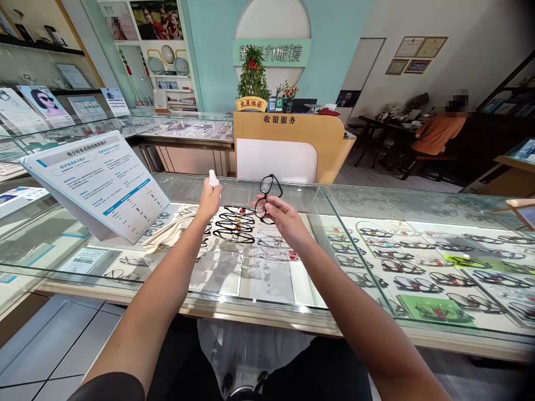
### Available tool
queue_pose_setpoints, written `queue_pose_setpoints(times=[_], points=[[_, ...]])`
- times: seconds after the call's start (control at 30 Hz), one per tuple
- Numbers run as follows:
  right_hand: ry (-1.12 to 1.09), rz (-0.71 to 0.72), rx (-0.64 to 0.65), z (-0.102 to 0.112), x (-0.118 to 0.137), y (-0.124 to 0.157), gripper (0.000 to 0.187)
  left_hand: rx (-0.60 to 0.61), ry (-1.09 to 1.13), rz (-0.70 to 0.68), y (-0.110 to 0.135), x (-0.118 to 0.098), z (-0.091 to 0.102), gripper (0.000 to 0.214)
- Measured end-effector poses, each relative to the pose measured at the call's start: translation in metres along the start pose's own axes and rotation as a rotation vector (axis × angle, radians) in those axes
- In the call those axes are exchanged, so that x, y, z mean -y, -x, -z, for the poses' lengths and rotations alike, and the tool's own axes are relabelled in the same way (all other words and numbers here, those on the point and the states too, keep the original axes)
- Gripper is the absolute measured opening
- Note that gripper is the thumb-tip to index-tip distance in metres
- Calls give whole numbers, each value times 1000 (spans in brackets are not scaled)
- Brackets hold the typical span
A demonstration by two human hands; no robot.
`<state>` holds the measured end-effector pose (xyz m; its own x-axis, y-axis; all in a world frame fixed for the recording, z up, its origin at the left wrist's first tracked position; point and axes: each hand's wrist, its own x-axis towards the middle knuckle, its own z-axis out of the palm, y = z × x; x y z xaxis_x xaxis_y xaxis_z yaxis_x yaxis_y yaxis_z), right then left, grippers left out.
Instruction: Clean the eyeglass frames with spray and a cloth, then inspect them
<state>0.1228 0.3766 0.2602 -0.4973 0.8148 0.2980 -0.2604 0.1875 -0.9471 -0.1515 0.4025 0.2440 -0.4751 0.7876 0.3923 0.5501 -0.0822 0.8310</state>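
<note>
My left hand [210, 199] is closed around a small white bottle with a nozzle-like top [213, 179], held upright above the glass counter. To its right, my right hand [284, 217] pinches a pair of black-framed eyeglasses [271, 179] by the lower lens, so the frame stands on end with one lens above the other. Below both hands, several dark eyeglasses [234, 225] lie in a column under the glass. A cream cloth [169, 233] rests beside my left forearm, partly hidden by it.
A tent-shaped sign [96, 181] stands on the counter at left. The glass display case [368, 200] holds rows of eyeglasses and extends right. Beyond it is a yellow cashier desk [292, 125] with a plant [253, 78]. A person in orange [441, 131] sits far right.
</note>
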Motion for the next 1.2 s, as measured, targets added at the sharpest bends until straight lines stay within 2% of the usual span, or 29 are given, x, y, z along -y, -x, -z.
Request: queue_pose_setpoints(times=[0.2, 0.33, 0.63, 0.8, 0.9, 1.0, 1.1, 1.2], points=[[-39, -24, -31, 1, -1, -1, 44, 56, -163, -50, -7, 12, 2, 35], [-53, -26, -21, -1, 1, 0, 42, 80, -332, -30, -4, 14, 0, 34], [-56, -19, -14, -2, 3, 1, 40, 172, -635, 52, 3, 4, -3, 32], [-45, -16, -13, 1, -1, -1, 42, 158, -673, 31, 7, -8, 4, 48], [-33, -11, -21, 4, -2, -3, 43, 101, -631, -35, 11, -20, 23, 49], [-26, -16, -19, 5, -2, -3, 41, 153, -685, -44, 14, -28, 54, 36], [-22, -17, -11, 4, -1, -1, 40, 257, -890, 82, 17, -25, 90, 28], [-21, -20, -22, 1, 3, 0, 40, 344, -1049, 233, 20, -12, 118, 27]])
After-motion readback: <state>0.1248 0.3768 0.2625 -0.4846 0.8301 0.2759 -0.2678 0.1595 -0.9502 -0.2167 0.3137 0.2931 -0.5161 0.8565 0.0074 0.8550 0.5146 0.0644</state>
